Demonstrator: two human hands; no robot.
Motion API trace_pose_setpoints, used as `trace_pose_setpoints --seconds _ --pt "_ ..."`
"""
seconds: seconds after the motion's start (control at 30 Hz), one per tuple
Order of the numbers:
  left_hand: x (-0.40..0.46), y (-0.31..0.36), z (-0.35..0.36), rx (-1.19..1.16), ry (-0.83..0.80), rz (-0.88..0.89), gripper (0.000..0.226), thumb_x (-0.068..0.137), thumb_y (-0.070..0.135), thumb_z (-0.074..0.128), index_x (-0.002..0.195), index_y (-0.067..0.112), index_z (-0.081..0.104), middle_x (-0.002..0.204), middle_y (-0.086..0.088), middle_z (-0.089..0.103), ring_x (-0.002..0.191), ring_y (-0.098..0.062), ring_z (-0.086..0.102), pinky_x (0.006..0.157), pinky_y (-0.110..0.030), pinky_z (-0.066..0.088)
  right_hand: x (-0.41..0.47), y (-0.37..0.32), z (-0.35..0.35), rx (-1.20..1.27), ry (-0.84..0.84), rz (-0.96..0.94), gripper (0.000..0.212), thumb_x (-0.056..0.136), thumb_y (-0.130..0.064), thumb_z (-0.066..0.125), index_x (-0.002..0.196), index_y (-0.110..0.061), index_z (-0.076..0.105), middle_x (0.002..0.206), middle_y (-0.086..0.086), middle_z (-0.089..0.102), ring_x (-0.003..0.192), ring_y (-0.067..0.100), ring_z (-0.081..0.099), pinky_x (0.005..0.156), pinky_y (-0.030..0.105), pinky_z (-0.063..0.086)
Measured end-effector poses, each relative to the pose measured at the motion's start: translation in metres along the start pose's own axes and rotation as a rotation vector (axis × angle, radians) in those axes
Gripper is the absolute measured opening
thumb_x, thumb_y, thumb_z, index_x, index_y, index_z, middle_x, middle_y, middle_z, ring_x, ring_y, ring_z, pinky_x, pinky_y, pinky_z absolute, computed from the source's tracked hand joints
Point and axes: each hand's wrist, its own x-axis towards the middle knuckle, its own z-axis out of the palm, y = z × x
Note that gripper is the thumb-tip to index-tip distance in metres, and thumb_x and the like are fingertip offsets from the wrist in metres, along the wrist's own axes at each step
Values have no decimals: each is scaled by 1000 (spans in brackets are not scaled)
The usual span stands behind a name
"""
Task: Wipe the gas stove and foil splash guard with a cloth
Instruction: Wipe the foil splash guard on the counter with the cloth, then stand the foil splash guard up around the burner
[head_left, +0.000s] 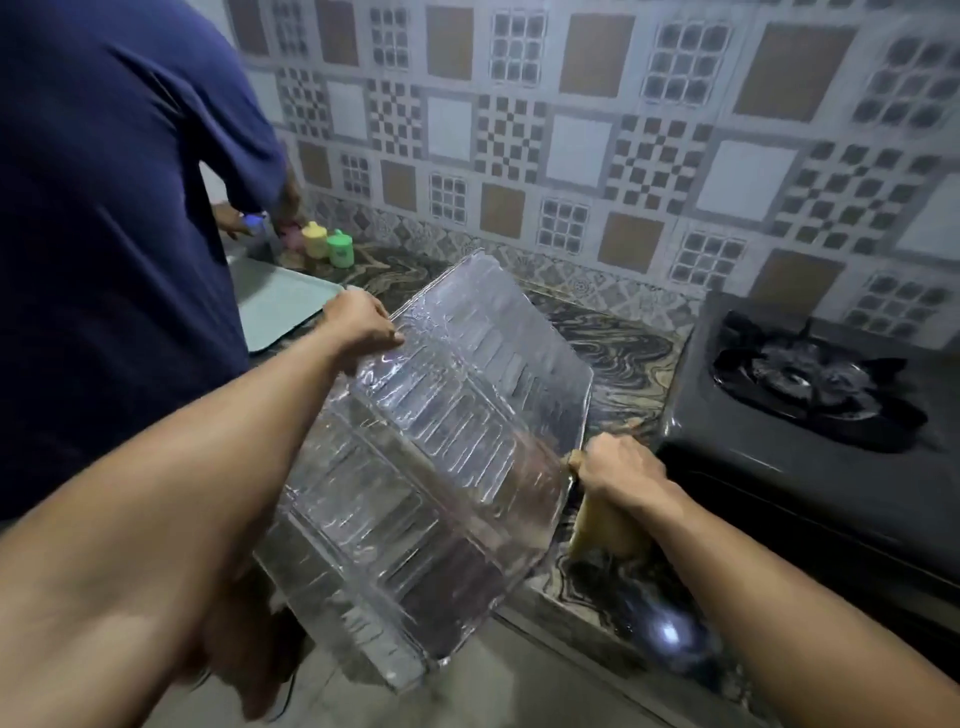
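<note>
I am gripping the foil splash guard (431, 457) with my left hand (361, 325), fingers curled over its upper left edge, thumb side toward me. My right hand (618, 470) is clenching a yellowish cloth (605, 530) against the guard's right edge, fingers wrapped round the bunched fabric, whose loose end is hanging below my wrist.

From the head camera, I am seeing the guard held up off the counter, tilted, its ribbed shiny face turned toward me and its lower corner reaching out past the counter's front edge over the floor. The marbled countertop (618, 358) is showing behind and to the right of it. The gas stove (810, 431) is sitting on the counter to the right, well apart from the guard, its black burner grate (815, 379) near the tiled wall (571, 130).

A second person in a dark blue shirt (114, 208) is standing at my left, hands near the back of the counter. Beside them are standing small pastel containers (324, 241), pink, yellow and green. A pale tray (283, 312) is lying just left of my left hand. The guard's far edge is blurred, so possibly it is touching the counter there; I cannot tell.
</note>
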Motion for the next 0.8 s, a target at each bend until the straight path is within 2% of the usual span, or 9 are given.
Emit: trace_pose_setpoints --seconds 0.1,0.23,0.33,0.4,0.47,0.57,0.63,0.7,0.8 --pt "-8 18 -8 -79 33 39 18 73 23 81 82 10 72 90 -16 72 75 -27 65 63 -24 42 1 1 16 2 -139 -75 41 88 -31 40 121 -11 54 131 19 56 119 36 54 93 38 44" --pt "-18 38 -16 -92 95 64 13 69 23 82 76 18 72 91 -12 74 88 -25 68 73 -25 49 1 4 22 -74 -332 -131 50 89 -22 43 135 -3 42 134 20 54 121 33 53 96 35 42" --pt "-22 53 -27 -89 127 103 16 67 22 82 67 20 66 88 -13 73 90 -26 69 79 -31 53 1 6 16 -143 -340 -179 39 86 -25 55 122 -9 57 123 11 63 110 27 60 85 30 46" --pt "-24 62 -35 -111 140 130 21 65 21 83 62 20 62 89 -15 73 90 -26 70 78 -34 55 4 4 -1 -78 -235 -210 32 82 -24 59 111 -13 64 114 8 67 101 23 64 76 28 48" --pt "-26 72 -44 -123 163 156 22 64 23 84 63 19 62 91 -15 73 91 -26 70 79 -35 55 5 -5 -33 73 -20 -194 33 79 -26 58 110 -18 65 110 8 68 100 24 64 78 31 50" --pt "-28 85 -53 -127 185 195 26 62 27 87 82 17 73 96 -9 74 91 -22 69 84 -31 55 3 -32 -99 234 338 -287 34 84 -23 55 118 -22 61 114 10 66 97 29 62 81 34 50" --pt "-30 94 -55 -144 188 219 32 61 27 89 87 15 74 95 -7 74 89 -20 68 82 -30 54 2 -55 -147 292 502 -377 33 89 -17 53 121 -22 59 114 10 67 92 27 63 81 37 53" --pt "-34 102 -55 -155 193 243 28 61 24 89 84 15 75 93 -7 74 87 -19 68 79 -29 54 1 -74 -191 285 571 -470 42 88 -12 54 128 -25 55 119 9 66 99 26 63 85 38 53" --pt "-41 112 -56 -153 208 274 18 63 24 87 71 20 71 89 -8 74 86 -23 68 78 -32 55 -4 -95 -238 122 534 -607 59 88 -9 59 139 -35 44 130 3 58 115 23 57 95 38 48"
